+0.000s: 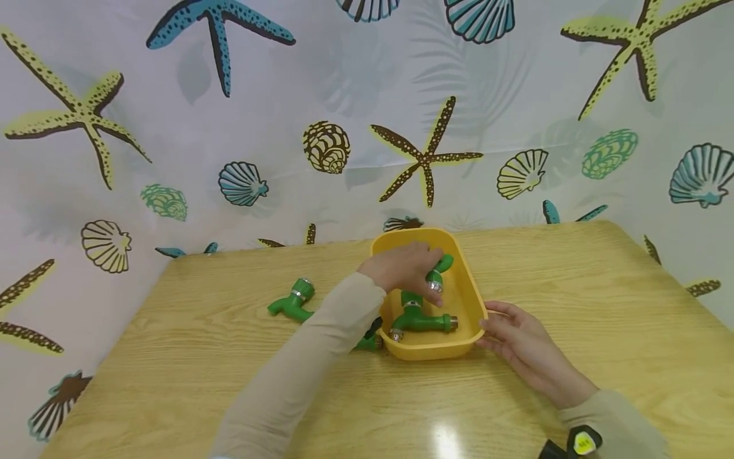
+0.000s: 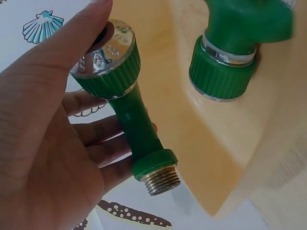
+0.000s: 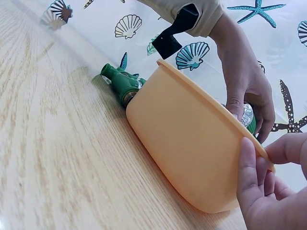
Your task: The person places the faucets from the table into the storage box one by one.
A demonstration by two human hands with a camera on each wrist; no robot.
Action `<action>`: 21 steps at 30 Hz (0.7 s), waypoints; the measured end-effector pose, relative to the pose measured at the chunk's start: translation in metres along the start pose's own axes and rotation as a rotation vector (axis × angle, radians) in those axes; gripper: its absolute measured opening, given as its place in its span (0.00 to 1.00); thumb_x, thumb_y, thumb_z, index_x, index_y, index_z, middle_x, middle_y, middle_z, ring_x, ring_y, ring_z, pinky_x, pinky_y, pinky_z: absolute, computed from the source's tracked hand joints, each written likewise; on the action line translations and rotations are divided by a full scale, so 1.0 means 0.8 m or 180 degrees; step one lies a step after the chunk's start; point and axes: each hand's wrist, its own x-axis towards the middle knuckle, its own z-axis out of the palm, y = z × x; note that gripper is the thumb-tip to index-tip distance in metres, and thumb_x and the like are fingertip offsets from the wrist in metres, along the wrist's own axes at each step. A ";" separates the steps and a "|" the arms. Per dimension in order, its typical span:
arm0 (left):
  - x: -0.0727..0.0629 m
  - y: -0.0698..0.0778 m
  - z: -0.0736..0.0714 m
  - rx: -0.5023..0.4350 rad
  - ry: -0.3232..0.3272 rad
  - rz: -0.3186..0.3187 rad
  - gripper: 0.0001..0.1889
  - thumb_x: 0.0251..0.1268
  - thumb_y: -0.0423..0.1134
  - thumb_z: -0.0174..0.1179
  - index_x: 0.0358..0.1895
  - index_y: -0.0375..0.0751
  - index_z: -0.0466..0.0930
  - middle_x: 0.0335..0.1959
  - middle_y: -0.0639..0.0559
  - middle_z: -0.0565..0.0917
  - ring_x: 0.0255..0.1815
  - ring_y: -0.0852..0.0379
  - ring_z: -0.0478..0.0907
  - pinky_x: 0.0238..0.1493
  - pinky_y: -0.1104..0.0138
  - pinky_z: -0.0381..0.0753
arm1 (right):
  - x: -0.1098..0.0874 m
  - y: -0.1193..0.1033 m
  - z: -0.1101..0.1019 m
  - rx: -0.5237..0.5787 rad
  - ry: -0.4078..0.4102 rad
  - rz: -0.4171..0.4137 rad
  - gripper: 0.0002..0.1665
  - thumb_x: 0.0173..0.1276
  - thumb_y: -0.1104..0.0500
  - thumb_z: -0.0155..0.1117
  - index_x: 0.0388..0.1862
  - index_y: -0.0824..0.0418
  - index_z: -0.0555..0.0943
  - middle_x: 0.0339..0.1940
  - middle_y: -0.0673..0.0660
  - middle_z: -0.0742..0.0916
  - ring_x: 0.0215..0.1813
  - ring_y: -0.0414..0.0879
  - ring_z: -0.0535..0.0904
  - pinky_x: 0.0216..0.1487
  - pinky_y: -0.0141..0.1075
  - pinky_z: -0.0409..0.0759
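My left hand (image 1: 401, 268) grips a green plastic tap (image 1: 437, 275) above the inside of a yellow plastic bin (image 1: 473, 287). In the left wrist view, the thumb lies on the held tap's chrome-topped collar (image 2: 110, 52), and its threaded end (image 2: 161, 180) points away from the palm. Another green tap (image 1: 421, 320) lies in the bin beneath that hand. At the near right corner, my right hand (image 1: 530, 350) pinches the bin's rim, thumb on one side and fingers on the other, as the right wrist view (image 3: 280, 187) shows.
Left of the bin, a green tap (image 1: 294, 305) lies on the wooden table (image 1: 201, 331), partly behind the left sleeve. Green tap parts (image 1: 369, 343) show against the bin's left side. A shell-patterned cloth (image 1: 275, 83) hangs behind the table.
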 end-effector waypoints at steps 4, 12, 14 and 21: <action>0.000 0.005 -0.001 0.0096 -0.0070 -0.0038 0.32 0.54 0.61 0.67 0.54 0.44 0.69 0.43 0.53 0.75 0.44 0.57 0.71 0.46 0.68 0.71 | 0.000 -0.001 0.001 0.0000 0.0003 -0.0046 0.30 0.72 0.69 0.52 0.67 0.74 0.53 0.48 0.56 0.76 0.43 0.42 0.79 0.48 0.34 0.80; -0.001 0.009 0.002 0.0116 -0.0159 -0.0150 0.31 0.54 0.61 0.68 0.54 0.46 0.71 0.40 0.55 0.76 0.41 0.58 0.74 0.44 0.67 0.73 | 0.000 0.000 0.002 0.0023 -0.0013 -0.0032 0.32 0.73 0.69 0.53 0.68 0.74 0.52 0.49 0.56 0.75 0.44 0.42 0.79 0.47 0.34 0.80; -0.001 0.009 0.002 0.0106 -0.0157 -0.0155 0.30 0.54 0.61 0.68 0.53 0.47 0.72 0.38 0.56 0.76 0.39 0.59 0.74 0.42 0.68 0.73 | 0.001 0.000 0.003 -0.0004 -0.0012 -0.0031 0.32 0.73 0.68 0.53 0.69 0.74 0.51 0.50 0.56 0.75 0.44 0.43 0.79 0.47 0.34 0.80; 0.000 0.010 0.005 0.0126 -0.0201 -0.0156 0.29 0.54 0.60 0.68 0.54 0.48 0.75 0.39 0.57 0.75 0.39 0.59 0.73 0.39 0.69 0.73 | 0.001 0.000 0.002 0.0014 -0.0034 -0.0009 0.31 0.72 0.69 0.53 0.68 0.74 0.52 0.48 0.55 0.77 0.44 0.42 0.79 0.48 0.35 0.80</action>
